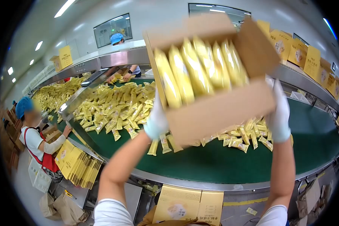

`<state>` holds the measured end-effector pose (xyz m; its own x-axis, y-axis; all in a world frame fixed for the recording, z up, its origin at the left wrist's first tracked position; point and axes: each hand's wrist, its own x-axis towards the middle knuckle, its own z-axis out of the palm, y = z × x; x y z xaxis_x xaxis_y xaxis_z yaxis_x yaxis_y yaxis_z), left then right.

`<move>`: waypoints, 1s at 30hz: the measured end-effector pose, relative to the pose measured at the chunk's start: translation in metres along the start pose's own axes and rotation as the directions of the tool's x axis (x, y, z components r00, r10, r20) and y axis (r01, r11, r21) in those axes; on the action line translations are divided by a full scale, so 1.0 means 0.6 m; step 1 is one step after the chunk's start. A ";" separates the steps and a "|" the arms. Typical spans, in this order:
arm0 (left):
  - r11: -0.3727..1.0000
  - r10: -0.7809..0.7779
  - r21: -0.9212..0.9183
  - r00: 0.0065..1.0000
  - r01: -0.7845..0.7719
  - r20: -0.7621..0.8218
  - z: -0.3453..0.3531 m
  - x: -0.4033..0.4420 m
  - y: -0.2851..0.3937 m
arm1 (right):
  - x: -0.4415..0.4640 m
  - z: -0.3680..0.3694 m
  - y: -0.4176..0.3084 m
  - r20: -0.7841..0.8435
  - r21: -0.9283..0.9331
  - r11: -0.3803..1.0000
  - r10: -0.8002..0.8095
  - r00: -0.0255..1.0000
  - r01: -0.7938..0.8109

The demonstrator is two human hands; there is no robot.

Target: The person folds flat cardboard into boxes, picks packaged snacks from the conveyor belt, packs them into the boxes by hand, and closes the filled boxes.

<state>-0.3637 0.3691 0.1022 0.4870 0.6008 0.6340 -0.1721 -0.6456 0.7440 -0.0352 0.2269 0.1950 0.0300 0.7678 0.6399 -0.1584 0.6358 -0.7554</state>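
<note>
An open cardboard box (222,115) is lifted above the green conveyor belt (203,169), tilted so its inside faces me. Several yellow wrapped snack packets (196,71) stand side by side in it, and its flaps are spread outward. My left hand (157,122), in a white glove, grips the box's left side. On the opposite side my gloved right hand (279,116) closes around the box, its fingers partly hidden. Beneath and behind the box, loose yellow packets (120,107) cover part of the belt.
A folded yellow carton (179,205) lies at my front. To the left, a co-worker (35,139) stands beside a stack of flat cartons (77,162). Another person (117,39) works across the belt. Yellow cartons (295,51) line the upper steel shelf (312,77).
</note>
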 end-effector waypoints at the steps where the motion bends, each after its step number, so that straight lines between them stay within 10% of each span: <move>1: 0.994 0.106 0.019 0.994 -0.106 -0.018 -0.027 0.060 0.017 | 0.056 0.007 -0.005 0.041 0.050 0.995 -0.083 0.996 0.081; 2: 0.978 0.202 0.061 0.978 -0.200 -0.042 -0.049 0.114 0.033 | 0.112 0.009 -0.005 -0.077 0.152 0.985 -0.073 0.994 0.084; 5: 0.954 0.209 0.271 0.935 -0.130 -0.287 -0.073 0.236 0.087 | 0.291 -0.061 0.042 0.348 -0.232 0.867 -0.349 0.870 0.440; 6: 0.901 0.371 0.328 0.897 -0.285 -0.238 -0.084 0.275 0.074 | 0.320 -0.075 0.058 0.280 -0.195 0.910 -0.306 0.910 0.367; 9: 0.816 0.025 0.563 0.965 0.131 -0.261 -0.117 0.338 0.052 | 0.383 -0.048 0.126 -0.116 -0.211 0.936 -0.309 0.944 0.281; 12: 0.765 0.168 0.638 0.929 0.088 -0.330 -0.105 0.354 0.014 | 0.374 -0.056 0.205 0.227 -0.938 0.091 -0.571 0.789 0.335; 13: 0.591 0.252 0.795 0.906 0.134 -0.340 -0.114 0.366 -0.002 | 0.383 -0.078 0.227 0.562 -0.824 -0.340 -0.593 0.577 0.452; 15: 0.157 0.408 0.956 0.866 0.247 -0.291 -0.145 0.392 -0.036 | 0.371 -0.064 0.209 0.747 -0.651 -0.597 -0.394 0.535 0.469; 16: 0.294 0.290 0.894 0.860 0.337 -0.419 -0.116 0.383 -0.013 | 0.353 -0.036 0.190 0.574 -0.797 -0.449 -0.352 0.739 0.404; 18: -0.214 0.412 0.968 0.911 0.129 -0.031 -0.116 0.379 -0.052 | 0.310 0.031 0.147 0.161 -0.974 -0.182 -0.136 0.978 0.135; 19: -0.460 0.397 0.887 0.901 0.028 0.177 -0.117 0.381 -0.069 | 0.299 0.032 0.143 0.237 -0.966 -0.147 -0.196 0.952 0.211; 21: 0.399 0.230 0.878 0.899 0.264 -0.374 -0.022 0.293 -0.044 | 0.280 0.009 0.152 0.374 -0.927 -0.096 -0.324 0.869 0.363; 22: 0.503 0.190 0.859 0.958 0.094 -0.216 -0.004 0.231 -0.051 | 0.272 -0.046 0.210 0.467 -0.867 -0.103 -0.505 0.726 0.487; 24: 0.714 0.014 0.699 0.999 -0.039 0.041 0.036 0.077 -0.074 | 0.132 -0.020 0.214 0.166 -0.771 0.555 -0.298 0.940 0.312; 25: 0.721 0.027 0.672 0.977 -0.167 0.213 0.052 -0.018 -0.081 | 0.045 -0.031 0.220 0.186 -0.794 0.565 -0.123 0.975 0.223; 26: 0.757 -0.443 0.643 0.817 0.118 0.371 0.059 -0.105 -0.031 | -0.051 -0.047 0.225 0.260 -0.738 0.656 0.066 0.963 0.154; 27: 0.766 -0.505 0.626 0.468 -0.144 0.725 0.050 -0.171 -0.046 | -0.159 -0.056 0.207 0.161 -0.731 0.650 0.461 0.873 -0.209; 28: 0.914 -0.361 0.399 0.297 -0.076 0.884 0.032 -0.303 -0.097 | -0.226 -0.058 0.199 0.375 -0.653 0.753 0.413 0.830 -0.079; 29: 0.732 -0.619 0.658 -0.229 0.179 0.751 0.055 -0.305 -0.036 | -0.310 -0.060 0.183 0.228 -0.663 0.588 0.748 0.623 -0.464; 30: 0.555 -0.730 0.723 -0.176 0.411 0.660 0.047 -0.438 -0.071 | -0.401 -0.089 0.205 0.196 -0.749 0.416 0.882 0.428 -0.516</move>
<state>-0.4605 0.2255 -0.1022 0.6052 0.0539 -0.7942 0.7241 -0.4519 0.5211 -0.0094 0.1246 -0.0592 -0.3201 0.8742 -0.3651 0.6577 -0.0724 -0.7498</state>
